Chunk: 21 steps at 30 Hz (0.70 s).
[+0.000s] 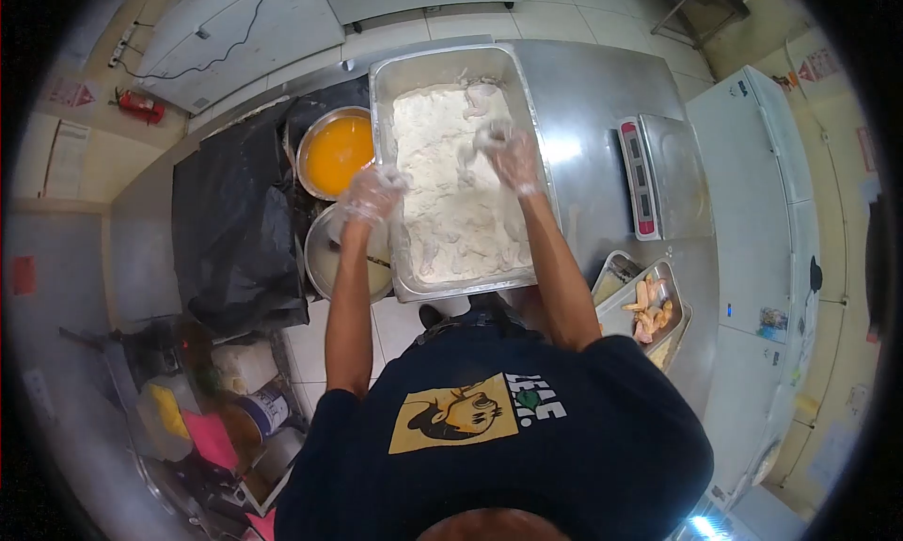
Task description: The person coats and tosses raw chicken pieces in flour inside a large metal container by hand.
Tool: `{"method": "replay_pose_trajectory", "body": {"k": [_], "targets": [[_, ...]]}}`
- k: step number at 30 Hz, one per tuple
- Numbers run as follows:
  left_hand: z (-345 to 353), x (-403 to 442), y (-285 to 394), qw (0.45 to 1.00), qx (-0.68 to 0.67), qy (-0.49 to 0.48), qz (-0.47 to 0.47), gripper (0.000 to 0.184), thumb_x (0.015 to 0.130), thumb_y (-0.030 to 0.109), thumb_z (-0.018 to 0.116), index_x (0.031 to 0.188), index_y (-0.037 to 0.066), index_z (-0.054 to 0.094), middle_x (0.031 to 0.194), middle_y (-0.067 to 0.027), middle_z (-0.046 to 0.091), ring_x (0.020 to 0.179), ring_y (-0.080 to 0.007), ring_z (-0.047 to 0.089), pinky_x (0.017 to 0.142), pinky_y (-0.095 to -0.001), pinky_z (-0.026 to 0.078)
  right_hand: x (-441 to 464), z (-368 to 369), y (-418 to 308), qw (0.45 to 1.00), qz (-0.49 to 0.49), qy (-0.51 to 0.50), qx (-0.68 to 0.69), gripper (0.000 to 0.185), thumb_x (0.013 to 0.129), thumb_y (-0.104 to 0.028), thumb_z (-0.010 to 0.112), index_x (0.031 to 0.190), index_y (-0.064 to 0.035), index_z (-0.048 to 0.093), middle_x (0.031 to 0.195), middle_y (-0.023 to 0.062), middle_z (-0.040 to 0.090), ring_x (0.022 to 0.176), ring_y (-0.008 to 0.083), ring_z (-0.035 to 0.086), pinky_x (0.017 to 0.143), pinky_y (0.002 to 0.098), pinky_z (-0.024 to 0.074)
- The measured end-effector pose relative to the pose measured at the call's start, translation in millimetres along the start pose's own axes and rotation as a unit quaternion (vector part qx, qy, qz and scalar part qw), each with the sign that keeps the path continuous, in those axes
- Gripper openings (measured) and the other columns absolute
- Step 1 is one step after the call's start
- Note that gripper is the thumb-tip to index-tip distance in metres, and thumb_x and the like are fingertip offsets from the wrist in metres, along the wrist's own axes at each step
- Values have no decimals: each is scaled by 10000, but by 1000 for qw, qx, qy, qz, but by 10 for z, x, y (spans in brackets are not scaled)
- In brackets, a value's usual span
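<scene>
A deep metal tray (407,285) holds white flour with several flour-coated pieces in it. My left hand (373,195), in a clear glove dusted with flour, is at the tray's left rim, beside the bowl of orange liquid (339,155). Its fingers point toward the flour; whether they hold anything is hard to see. Over the right part of the flour is my right hand (513,157), also gloved, its fingers bent and closed round a flour-coated piece (491,136) that is blurred. Below my left hand sits a bowl of pale liquid (324,259) with a utensil in it.
A scale (640,179) stands on the steel table (588,89) to the right. Nearer me are small metal trays, one with raw-looking pieces (651,310). Black plastic sheeting (235,212) covers the left side. A fire extinguisher (141,106) is at the far left.
</scene>
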<state>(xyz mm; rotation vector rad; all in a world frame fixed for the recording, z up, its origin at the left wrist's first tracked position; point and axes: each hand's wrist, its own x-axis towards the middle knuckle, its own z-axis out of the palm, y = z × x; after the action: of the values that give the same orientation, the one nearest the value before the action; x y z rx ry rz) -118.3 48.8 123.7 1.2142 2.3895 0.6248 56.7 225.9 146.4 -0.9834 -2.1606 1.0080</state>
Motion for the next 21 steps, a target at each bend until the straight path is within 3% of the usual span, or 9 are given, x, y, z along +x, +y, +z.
{"method": "replay_pose_trajectory", "body": {"k": [5, 7, 8, 10, 12, 14, 17, 19, 21], "targets": [[600, -107, -20, 995, 3, -103, 6, 355, 670, 362, 608, 911, 101, 623, 862, -161, 622, 806, -302, 597, 682, -380, 465, 456, -15, -7, 986, -7, 147, -83, 183, 677, -189, 611, 780, -38, 621, 789, 160, 620, 765, 300, 603, 656, 388, 479], [951, -125, -193, 990, -27, -120, 69, 547, 625, 335, 640, 1107, 101, 533, 978, -191, 600, 882, -319, 585, 744, -389, 462, 314, -138, -73, 992, 42, 37, -111, 385, 660, -310, 668, 884, -1, 617, 872, 197, 618, 791, 347, 602, 700, 379, 490], [1088, -118, -225, 990, -30, -123, 67, 547, 625, 335, 640, 1107, 101, 533, 978, -191, 600, 882, -319, 585, 744, -389, 462, 248, -76, 148, 977, 73, -54, -193, 395, 666, -316, 661, 891, 4, 611, 878, 201, 615, 805, 349, 599, 705, 388, 486], [1238, -157, -32, 931, 195, -305, -54, 623, 617, 351, 654, 1157, 83, 497, 1031, -182, 586, 898, -309, 579, 806, -373, 447, -110, 322, 1160, 947, 97, -165, -259, 328, 694, -268, 622, 837, 26, 605, 879, 228, 604, 828, 351, 593, 715, 397, 477], [1680, -263, -81, 933, 226, -279, 0, 668, 608, 367, 670, 1157, 30, 492, 1002, -174, 603, 905, -293, 584, 799, -361, 447, -539, 430, 1464, 943, 101, -198, -248, 265, 716, -214, 591, 774, 43, 605, 874, 252, 594, 837, 351, 590, 721, 396, 473], [1875, -428, -82, 931, 256, -253, 56, 717, 600, 383, 687, 1156, -23, 486, 973, -166, 620, 911, -276, 589, 793, -350, 447, -832, 195, 820, 793, 247, -463, -310, 603, 688, -447, 587, 1153, -67, 539, 1218, 165, 487, 1165, 272, 436, 975, 346, 342], [1632, -535, 138, 981, 107, -153, 44, 635, 599, 384, 690, 1062, -33, 563, 897, -145, 638, 875, -270, 597, 784, -343, 452, -1025, 347, 1073, 817, 211, -448, -295, 523, 706, -397, 577, 1095, -48, 555, 1150, 171, 518, 1097, 274, 469, 927, 356, 363], [1575, -497, 156, 943, -95, -291, -127, 473, 620, 348, 689, 903, -27, 634, 827, -134, 640, 817, -274, 599, 780, -336, 455, -1022, 415, 1288, 850, 177, -418, -266, 471, 718, -363, 570, 1056, -35, 565, 1105, 174, 538, 1052, 275, 491, 895, 362, 376], [1642, -447, 112, 940, -115, -296, -127, 491, 624, 380, 680, 922, -8, 633, 870, -133, 634, 833, -254, 574, 787, -335, 444, -1039, 448, 1384, 867, 156, -407, -243, 421, 730, -330, 563, 1018, -23, 575, 1059, 178, 558, 1007, 276, 513, 863, 369, 390]]}}
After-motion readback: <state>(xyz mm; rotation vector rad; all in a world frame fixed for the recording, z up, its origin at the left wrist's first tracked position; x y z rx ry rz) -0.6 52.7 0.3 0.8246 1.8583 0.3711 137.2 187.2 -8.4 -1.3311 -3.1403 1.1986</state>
